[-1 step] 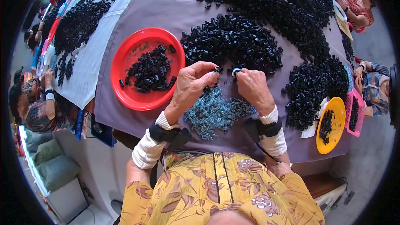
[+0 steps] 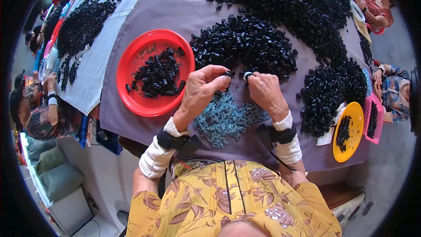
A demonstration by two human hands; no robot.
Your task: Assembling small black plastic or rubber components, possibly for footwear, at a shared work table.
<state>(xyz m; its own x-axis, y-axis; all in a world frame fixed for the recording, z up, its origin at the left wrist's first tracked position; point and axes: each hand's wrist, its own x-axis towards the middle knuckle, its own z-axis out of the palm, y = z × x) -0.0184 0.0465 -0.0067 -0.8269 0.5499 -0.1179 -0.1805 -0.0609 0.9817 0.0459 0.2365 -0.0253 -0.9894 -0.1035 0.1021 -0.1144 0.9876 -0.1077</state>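
Note:
My left hand pinches a small black cylindrical part between thumb and fingers. Close beside it on the right, my right hand is closed. A white band with a dark edge shows at its fingertips, and what they grip is too small to make out. Just below and between the hands lies a heap of small, clear bluish coils. Beyond them rises a pile of black hollow cylindrical parts. To the left of my left hand, a red round tray contains more black parts.
A yellow plate and a pink basket with black parts sit at the right edge of the purple-grey cloth. More black heaps lie at the right. Other people sit along both sides.

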